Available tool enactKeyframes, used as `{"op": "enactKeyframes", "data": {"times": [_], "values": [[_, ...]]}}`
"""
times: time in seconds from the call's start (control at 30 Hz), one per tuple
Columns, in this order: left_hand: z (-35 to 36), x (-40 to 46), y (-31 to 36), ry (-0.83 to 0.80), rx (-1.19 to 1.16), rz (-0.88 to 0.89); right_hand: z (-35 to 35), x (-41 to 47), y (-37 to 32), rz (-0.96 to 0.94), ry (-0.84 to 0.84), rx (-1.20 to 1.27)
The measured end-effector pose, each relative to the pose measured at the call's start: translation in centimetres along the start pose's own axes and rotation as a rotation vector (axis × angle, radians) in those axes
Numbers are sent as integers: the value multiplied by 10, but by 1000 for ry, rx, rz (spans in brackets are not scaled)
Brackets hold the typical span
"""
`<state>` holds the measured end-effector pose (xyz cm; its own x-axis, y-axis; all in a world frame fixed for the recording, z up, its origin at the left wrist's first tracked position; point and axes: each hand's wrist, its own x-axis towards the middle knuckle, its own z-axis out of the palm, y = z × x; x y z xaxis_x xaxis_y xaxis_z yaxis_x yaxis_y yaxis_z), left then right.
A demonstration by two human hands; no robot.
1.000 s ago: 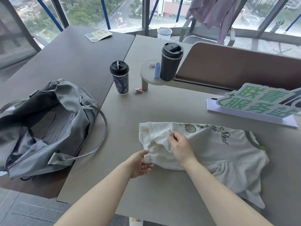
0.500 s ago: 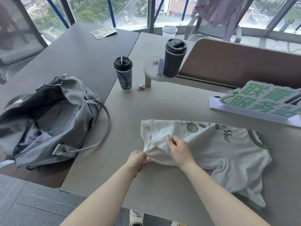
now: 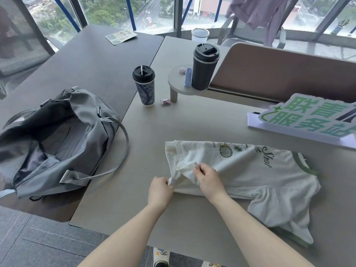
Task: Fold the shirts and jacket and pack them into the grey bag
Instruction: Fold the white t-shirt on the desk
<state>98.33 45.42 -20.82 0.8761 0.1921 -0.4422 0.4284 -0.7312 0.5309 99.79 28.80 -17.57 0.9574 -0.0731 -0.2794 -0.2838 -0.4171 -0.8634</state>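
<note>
While both hands point(image 3: 160, 189) point(image 3: 206, 179) pinch one shirt point(image 3: 250, 170).

A white shirt point(image 3: 250, 170) with green collar and sleeve trim carries a dark green print of tennis rackets, balls and script lettering. It lies on a pale beige-grey table point(image 3: 192, 122), beside a dark brown table point(image 3: 86, 64). The bag point(image 3: 57, 141) is grey with a darker grey lining. A paper cup point(image 3: 144, 87) shows a dark blue and white swirling pattern under a black lid. A tumbler point(image 3: 204, 68) is black with a pale band. A sign point(image 3: 308, 120) has green characters edged in white. A mauve garment point(image 3: 260, 14) hangs over a grey chair.
</note>
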Motion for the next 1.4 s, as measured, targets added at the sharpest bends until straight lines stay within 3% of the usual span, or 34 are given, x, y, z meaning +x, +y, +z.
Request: {"op": "enactKeyframes", "data": {"times": [0.1, 0.2, 0.27, 0.4, 0.6, 0.8, 1.0, 1.1, 1.17, 1.27, 1.4], "values": [[-2, 3, -11, 2, -319, -122, 2, 1, 2, 0, 19, -8], [-12, -2, -10, -246, -960, -305, 6, 1, 1, -13, 57, -16], [-19, -2, -10, -390, -1125, -299, 8, 2, 1, -17, 72, -19], [-28, 2, -16, -483, -927, -178, 9, 2, 1, -15, 79, -3], [-37, 8, -21, -576, -928, -130, 7, 3, 1, -22, 90, -4], [-28, 7, -23, -230, -602, -50, 9, 2, 0, -23, 69, -17], [-21, -2, -35, -212, -455, -187, 12, -8, -11, -123, 111, -27], [-28, 2, -35, -116, -360, -237, 22, -17, -20, -214, -53, -133], [-34, 9, -27, -59, -450, -248, 32, -21, -10, -231, -189, -305], [-38, 22, -11, -305, -780, -386, 37, -30, 10, -203, -181, -369], [-38, 43, 7, -590, -798, -475, 29, -35, 7, -296, -34, -210]]}}
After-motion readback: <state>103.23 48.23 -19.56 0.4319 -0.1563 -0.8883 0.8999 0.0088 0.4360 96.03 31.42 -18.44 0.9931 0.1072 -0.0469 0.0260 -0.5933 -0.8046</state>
